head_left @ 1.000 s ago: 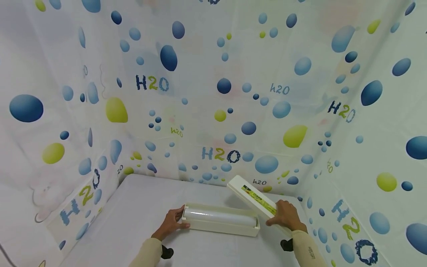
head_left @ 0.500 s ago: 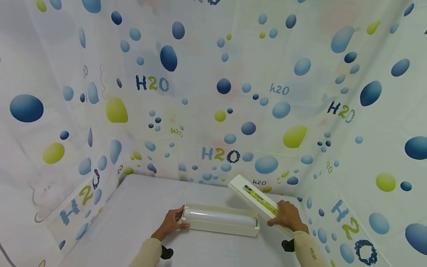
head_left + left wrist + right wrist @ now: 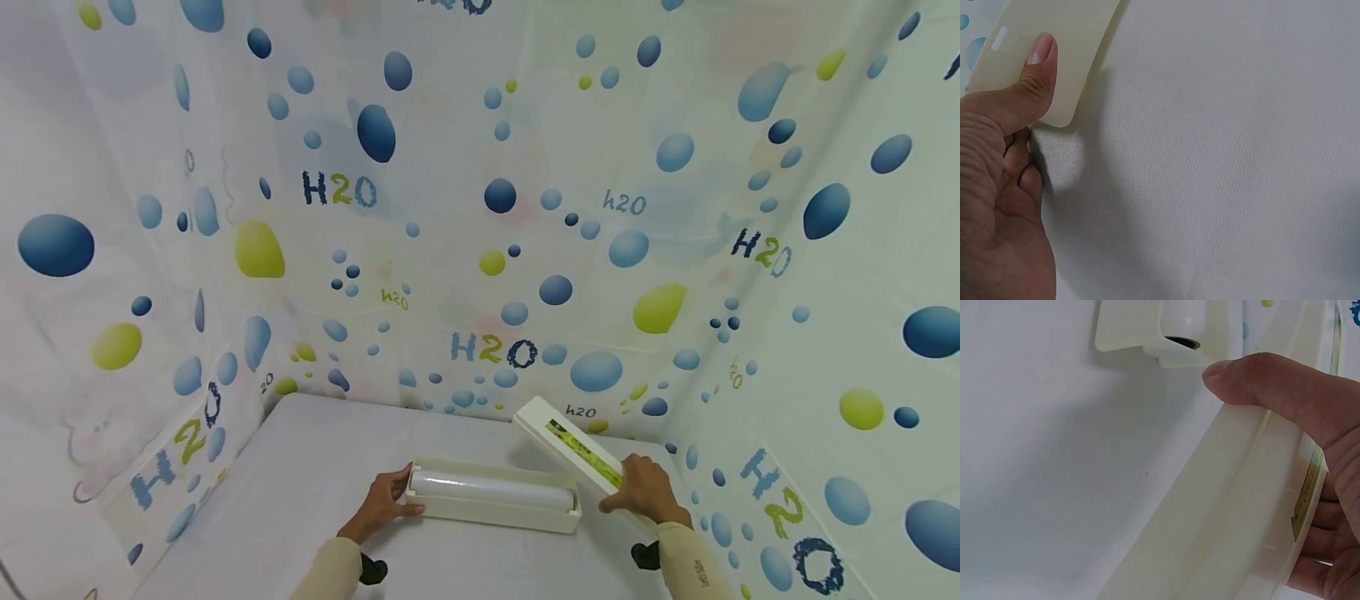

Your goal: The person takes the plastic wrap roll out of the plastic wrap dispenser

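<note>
1. Left hand (image 3: 384, 503) grips the cream oblong plastic box (image 3: 501, 514) at its left end, long axis left-to-right.
2. Right hand (image 3: 648, 489), right of it, grips the green-labelled long cream plastic cover (image 3: 572, 447), slanting far-left.

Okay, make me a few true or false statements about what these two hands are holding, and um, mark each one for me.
1. The left hand grips one end of the open box. True.
2. The right hand holds the long lid. True.
3. The lid sits closed on the box. False: it is held off the box, slanting to its right.
4. A shiny whitish roll lies lengthwise inside the box. True.
5. The label on the lid is mostly red. False: it is mostly yellow-green.
</note>
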Demonstrator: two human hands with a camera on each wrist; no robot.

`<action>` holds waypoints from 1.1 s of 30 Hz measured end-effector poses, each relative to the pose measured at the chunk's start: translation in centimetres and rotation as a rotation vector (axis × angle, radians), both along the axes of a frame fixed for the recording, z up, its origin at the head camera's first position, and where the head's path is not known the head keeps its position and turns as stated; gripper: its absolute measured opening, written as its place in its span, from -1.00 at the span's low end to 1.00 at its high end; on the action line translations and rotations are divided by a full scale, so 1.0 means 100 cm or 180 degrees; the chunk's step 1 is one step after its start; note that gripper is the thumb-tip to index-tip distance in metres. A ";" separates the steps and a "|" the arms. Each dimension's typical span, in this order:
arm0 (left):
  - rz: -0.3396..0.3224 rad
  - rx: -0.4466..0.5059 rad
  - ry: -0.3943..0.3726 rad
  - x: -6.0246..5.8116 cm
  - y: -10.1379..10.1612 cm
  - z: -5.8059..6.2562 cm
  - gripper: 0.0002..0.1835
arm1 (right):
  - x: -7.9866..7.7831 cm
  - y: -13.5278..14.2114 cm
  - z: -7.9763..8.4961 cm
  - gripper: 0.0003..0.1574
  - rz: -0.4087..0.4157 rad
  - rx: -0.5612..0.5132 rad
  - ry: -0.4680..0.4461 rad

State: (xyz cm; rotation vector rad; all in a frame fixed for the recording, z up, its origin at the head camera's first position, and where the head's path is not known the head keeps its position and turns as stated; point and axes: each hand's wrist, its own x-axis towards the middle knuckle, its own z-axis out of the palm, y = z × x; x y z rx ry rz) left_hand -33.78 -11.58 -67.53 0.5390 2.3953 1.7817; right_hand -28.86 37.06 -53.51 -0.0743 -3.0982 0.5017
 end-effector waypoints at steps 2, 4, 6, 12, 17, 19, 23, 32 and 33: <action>0.0007 -0.0018 0.0005 0.001 -0.001 0.000 0.06 | 0.000 0.000 0.000 -0.13 -0.0015 0.0000 -0.0015; 0.0014 -0.0008 -0.0022 0.001 -0.002 -0.001 0.07 | 0.001 0.001 0.000 -0.11 -0.0043 -0.0001 -0.0028; 0.0018 -0.0042 -0.0016 0.000 -0.003 -0.001 0.08 | 0.001 0.002 0.000 -0.09 -0.0059 -0.0005 -0.0036; 0.0024 -0.0093 -0.0032 0.000 -0.003 0.000 0.09 | 0.001 0.004 0.001 -0.08 -0.0093 -0.0025 -0.0091; 0.0030 -0.0039 0.0059 -0.002 -0.003 -0.001 0.09 | 0.000 0.006 0.000 -0.06 -0.0133 -0.0039 -0.0068; 0.0007 -0.0048 0.0139 -0.002 -0.003 -0.002 0.08 | 0.001 0.006 -0.003 -0.05 -0.0165 -0.0032 -0.0089; -0.0002 -0.0101 0.0208 0.001 -0.002 -0.001 0.07 | 0.003 0.007 -0.006 -0.05 -0.0182 -0.0016 -0.0145; -0.0065 -0.0023 0.0027 0.003 0.000 0.007 0.04 | 0.002 0.009 -0.007 -0.06 -0.0185 0.0021 -0.0071; -0.0073 -0.0035 0.0037 0.002 -0.001 0.007 0.04 | 0.001 0.009 -0.007 -0.05 -0.0185 0.0015 -0.0074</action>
